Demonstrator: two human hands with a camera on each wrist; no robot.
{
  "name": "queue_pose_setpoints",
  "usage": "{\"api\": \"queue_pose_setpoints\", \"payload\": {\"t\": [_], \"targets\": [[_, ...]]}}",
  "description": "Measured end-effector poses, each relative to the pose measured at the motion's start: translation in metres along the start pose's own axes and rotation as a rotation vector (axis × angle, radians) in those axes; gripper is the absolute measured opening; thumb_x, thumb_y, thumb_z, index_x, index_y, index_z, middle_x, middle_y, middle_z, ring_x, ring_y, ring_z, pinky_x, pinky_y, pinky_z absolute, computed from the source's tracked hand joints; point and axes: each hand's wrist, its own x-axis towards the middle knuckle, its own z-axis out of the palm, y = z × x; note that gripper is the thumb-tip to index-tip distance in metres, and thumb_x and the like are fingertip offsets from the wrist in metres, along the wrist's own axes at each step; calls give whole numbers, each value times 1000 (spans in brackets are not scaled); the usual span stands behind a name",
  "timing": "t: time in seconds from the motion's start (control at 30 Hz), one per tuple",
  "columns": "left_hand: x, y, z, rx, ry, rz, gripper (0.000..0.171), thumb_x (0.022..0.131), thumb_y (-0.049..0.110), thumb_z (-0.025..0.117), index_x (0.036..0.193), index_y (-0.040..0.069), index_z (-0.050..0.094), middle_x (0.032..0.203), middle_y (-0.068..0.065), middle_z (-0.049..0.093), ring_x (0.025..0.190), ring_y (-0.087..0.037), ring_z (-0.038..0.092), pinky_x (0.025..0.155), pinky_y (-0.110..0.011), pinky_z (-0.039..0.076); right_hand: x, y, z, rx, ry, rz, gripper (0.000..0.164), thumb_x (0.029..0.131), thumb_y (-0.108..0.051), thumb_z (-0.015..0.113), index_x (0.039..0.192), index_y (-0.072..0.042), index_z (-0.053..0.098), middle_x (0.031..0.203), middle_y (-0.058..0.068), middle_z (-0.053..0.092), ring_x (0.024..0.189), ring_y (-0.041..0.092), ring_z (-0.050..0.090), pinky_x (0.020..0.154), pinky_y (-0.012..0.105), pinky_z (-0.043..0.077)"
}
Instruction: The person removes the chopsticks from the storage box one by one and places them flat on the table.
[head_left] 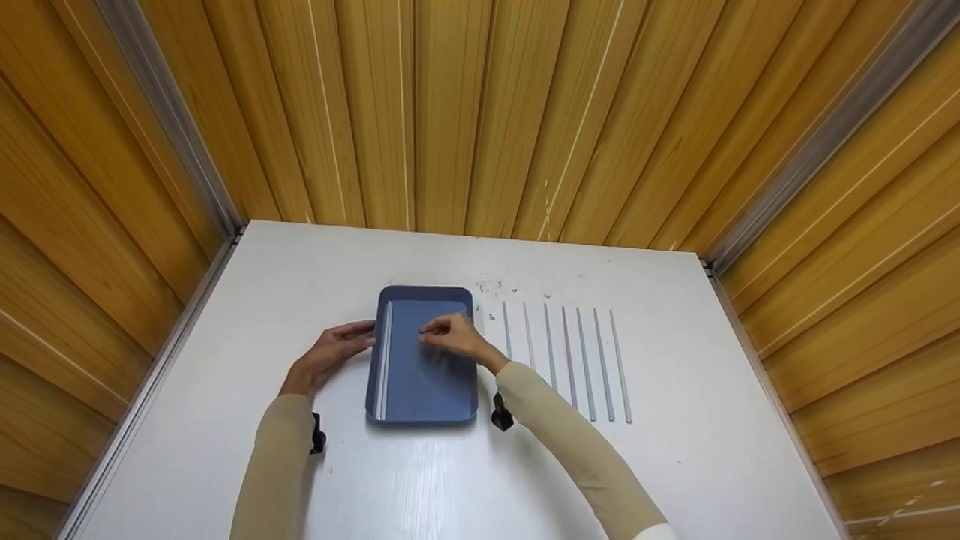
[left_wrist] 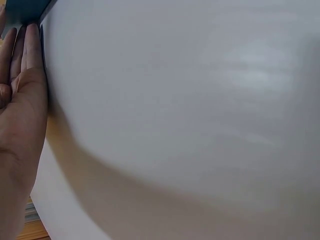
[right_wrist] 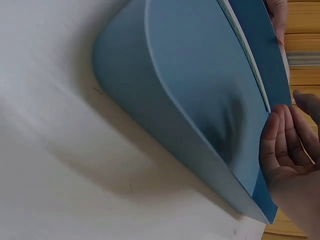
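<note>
A blue rectangular tray (head_left: 424, 409) lies on the white table. Along its left side, inside, run thin pale rods (head_left: 385, 360), close together and lengthwise. My left hand (head_left: 330, 351) is at the tray's left wall with fingers extended; the left wrist view shows its fingertips right at the tray's edge. Over the tray's middle hovers my right hand (head_left: 456, 337), its fingers loosely bent. In the right wrist view the thumb stands apart from the fingers (right_wrist: 282, 137), with nothing between them, and the fingertips overlap the end of a pale rod (right_wrist: 245, 45).
To the right of the tray, several thin rods (head_left: 584, 360) lie side by side on the table (head_left: 712, 450); my right forearm passes over some lower ends. Small dark marks dot the tabletop behind them. Wood-patterned panels (head_left: 450, 112) wall in the back and sides.
</note>
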Motion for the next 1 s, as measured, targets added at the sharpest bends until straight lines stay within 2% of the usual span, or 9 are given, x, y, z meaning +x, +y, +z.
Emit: {"api": "queue_pose_setpoints", "payload": {"t": [0.07,0.17,0.27,0.37,0.53,0.6,0.67,0.83,1.0], "targets": [[0,0,0,6,4,-4,64,94,17,75,150,1,48,157,-20,46,149,-32,42,125,-39,37,2,0,10,19,-31,12,23,92,-6,74,109,8,75,103,25,77,79,21,73,69,18,59],[0,1,0,7,5,-7,62,95,18,75,149,2,50,157,-19,47,150,-32,41,126,-42,34,3,0,23,80,-82,53,23,92,-2,72,112,10,73,105,27,75,86,40,75,73,33,65],[0,1,0,9,-7,-1,61,96,18,73,150,1,49,157,-19,47,150,-32,41,127,-43,33,5,-1,35,124,-115,95,25,91,1,72,114,11,71,107,29,75,91,47,73,75,41,66],[0,1,0,0,-9,2,61,96,17,74,150,1,49,156,-18,48,148,-30,43,125,-38,37,7,-2,46,129,-129,104,25,91,1,72,113,12,71,106,29,75,90,47,73,72,39,66],[-1,0,-2,-10,-50,49,59,98,12,69,151,-3,46,157,-23,45,145,-27,47,117,-27,45,7,-3,59,101,-146,80,21,91,3,71,108,14,70,100,30,75,85,46,74,62,30,64],[-1,0,-2,-11,-71,68,58,100,10,66,151,-5,44,158,-25,43,143,-25,49,114,-23,47,6,-4,62,80,-141,74,19,90,2,72,106,14,71,96,30,75,80,42,75,59,25,62],[-1,1,-1,-21,-65,64,58,99,9,67,150,-5,45,157,-25,44,141,-22,51,111,-20,48,6,-4,64,45,-122,66,20,89,0,75,103,13,71,92,29,76,70,32,75,56,19,59],[-1,1,-1,-7,-44,58,58,98,11,69,150,-4,47,156,-23,46,140,-20,52,111,-21,48,6,-6,69,-48,-52,46,21,85,-7,82,96,9,74,81,24,76,54,1,57,50,11,47],[-1,1,0,20,-14,39,59,97,14,71,149,-1,49,156,-21,48,142,-24,50,113,-24,47,5,-7,75,-105,16,66,24,81,-15,87,91,4,75,67,13,73,47,-3,51,46,11,40]]}}
